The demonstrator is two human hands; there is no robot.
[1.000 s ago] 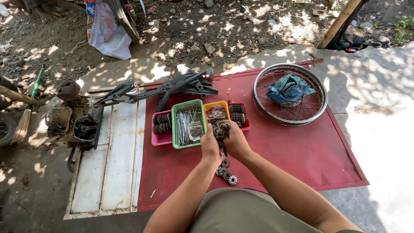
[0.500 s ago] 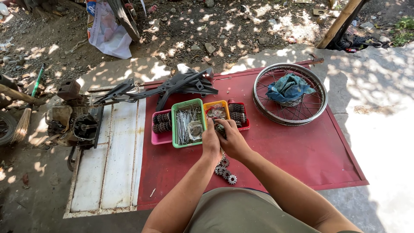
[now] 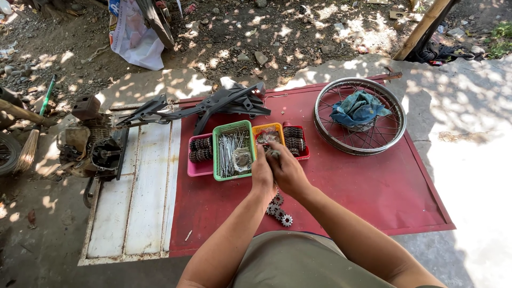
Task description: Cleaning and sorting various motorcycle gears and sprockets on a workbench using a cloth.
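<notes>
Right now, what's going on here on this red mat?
A person sits at a red mat, both hands together over the small baskets. The left hand and right hand share a grip on a small metal part by the orange basket. A green basket holds thin rods, a pink one dark gears. More gears lie under the wrists; a spoked rim sits to the right.

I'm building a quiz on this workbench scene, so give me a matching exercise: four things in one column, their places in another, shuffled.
Things:
1. green basket
2. pink basket
3. blue cloth
4. small sprockets

Places:
A. inside the spoked wheel rim
B. on the red mat, below the hands
C. leftmost of the baskets
D. between the pink and orange baskets

Pairs: 1-D, 2-C, 3-A, 4-B
</notes>
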